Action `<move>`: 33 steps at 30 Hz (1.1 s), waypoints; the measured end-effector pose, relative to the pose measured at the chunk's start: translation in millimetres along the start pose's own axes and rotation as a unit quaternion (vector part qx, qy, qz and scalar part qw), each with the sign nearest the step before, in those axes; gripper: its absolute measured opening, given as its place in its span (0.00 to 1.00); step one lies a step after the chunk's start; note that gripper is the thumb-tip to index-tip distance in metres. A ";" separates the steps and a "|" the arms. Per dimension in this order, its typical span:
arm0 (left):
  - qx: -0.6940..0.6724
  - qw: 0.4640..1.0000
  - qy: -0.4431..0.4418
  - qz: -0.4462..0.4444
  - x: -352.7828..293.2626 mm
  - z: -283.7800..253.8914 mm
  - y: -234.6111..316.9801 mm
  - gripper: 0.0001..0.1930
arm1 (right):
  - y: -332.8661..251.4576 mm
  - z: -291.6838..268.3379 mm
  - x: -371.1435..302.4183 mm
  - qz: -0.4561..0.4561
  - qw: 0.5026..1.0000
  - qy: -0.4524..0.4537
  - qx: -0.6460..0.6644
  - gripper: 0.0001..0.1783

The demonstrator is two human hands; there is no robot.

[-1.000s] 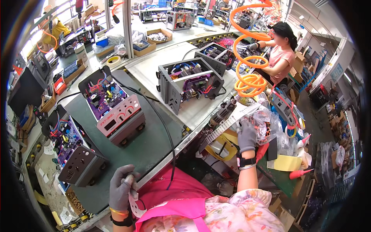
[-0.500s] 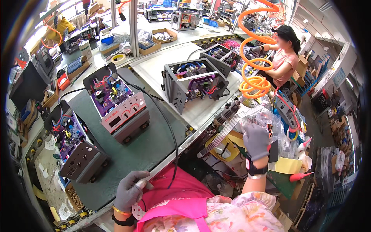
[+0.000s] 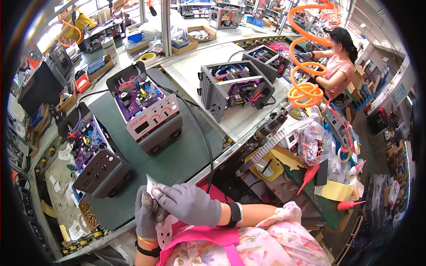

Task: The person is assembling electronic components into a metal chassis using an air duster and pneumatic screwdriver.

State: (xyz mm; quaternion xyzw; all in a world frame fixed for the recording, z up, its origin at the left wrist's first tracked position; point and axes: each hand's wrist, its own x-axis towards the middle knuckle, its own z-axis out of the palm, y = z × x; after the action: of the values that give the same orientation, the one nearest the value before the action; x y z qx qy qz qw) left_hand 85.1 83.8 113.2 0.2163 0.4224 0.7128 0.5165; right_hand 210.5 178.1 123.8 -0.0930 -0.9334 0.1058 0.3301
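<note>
My left hand and my right hand, both in grey gloves, meet just in front of my pink apron. Both are closed on a thin white sheet, whose pointed corner sticks up above the fingers. A pale spotted part hangs below the gloves; whether it belongs to the same sheet I cannot tell. Beyond my hands, an open-topped machine with a light front panel stands on the green mat, purple circuit boards showing inside. To its left is a similar dark-fronted machine.
Two more open machines stand farther back, the nearer one on a white board. A black cable crosses the mat. At right hang an orange coiled hose and, below, red-tipped bottles. A co-worker sits beyond.
My right hand has moved left from the cluttered bench at right to meet my left hand. My left hand has risen slightly. The view has shifted a little.
</note>
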 end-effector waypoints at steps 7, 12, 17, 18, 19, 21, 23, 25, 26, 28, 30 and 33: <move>0.084 0.993 0.065 0.054 -6.7 -1.0 -2.3 0.18 | -2.7 13.2 5.3 0.008 0.995 0.068 0.071 0.22; 0.089 0.989 0.122 -0.002 -9.8 -1.5 2.0 0.17 | -3.0 3.9 2.4 -0.025 0.998 0.007 0.058 0.22; 0.007 1.000 0.028 0.010 -12.0 -2.1 -0.4 0.16 | -1.0 -4.9 12.2 -0.035 0.997 -0.001 0.069 0.26; -0.027 0.999 0.016 0.020 -11.4 -1.9 -2.2 0.14 | -0.5 -4.1 12.5 -0.037 0.996 -0.002 0.084 0.28; -0.031 0.999 0.015 0.019 -11.6 -1.4 -2.1 0.13 | -0.6 -2.7 12.0 -0.040 0.997 0.002 0.073 0.28; -0.062 0.998 -0.008 0.023 -12.2 -1.8 3.6 0.11 | -1.2 -2.3 13.4 -0.042 0.995 -0.011 0.088 0.27; -0.040 0.999 0.026 0.019 -14.0 -0.6 9.7 0.11 | -3.4 -0.7 13.5 -0.049 0.994 -0.032 0.089 0.27; -0.017 0.999 0.050 0.008 -15.0 -3.2 13.3 0.10 | -1.8 0.9 15.0 -0.049 0.994 -0.050 0.082 0.26; -0.048 0.998 0.041 0.002 -15.2 -7.6 14.5 0.10 | 2.1 4.2 17.9 -0.060 0.992 -0.038 0.107 0.26; -0.098 0.995 0.021 -0.017 -12.6 -16.5 22.7 0.10 | 8.1 4.2 21.4 -0.071 0.989 -0.029 0.125 0.27; -0.209 0.976 -0.053 -0.007 -9.0 -32.1 15.0 0.13 | 15.9 4.0 20.1 -0.093 0.987 -0.027 0.125 0.27; -0.132 0.988 -0.074 -0.008 -14.3 -30.6 19.5 0.15 | 15.9 3.2 23.3 -0.098 0.987 -0.023 0.126 0.28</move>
State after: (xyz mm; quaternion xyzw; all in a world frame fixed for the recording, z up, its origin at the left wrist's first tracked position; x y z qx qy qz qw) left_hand 56.8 56.8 114.3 0.1957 0.2869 0.7402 0.5758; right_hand 192.2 198.6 131.1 0.0433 -0.9245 0.1918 0.3265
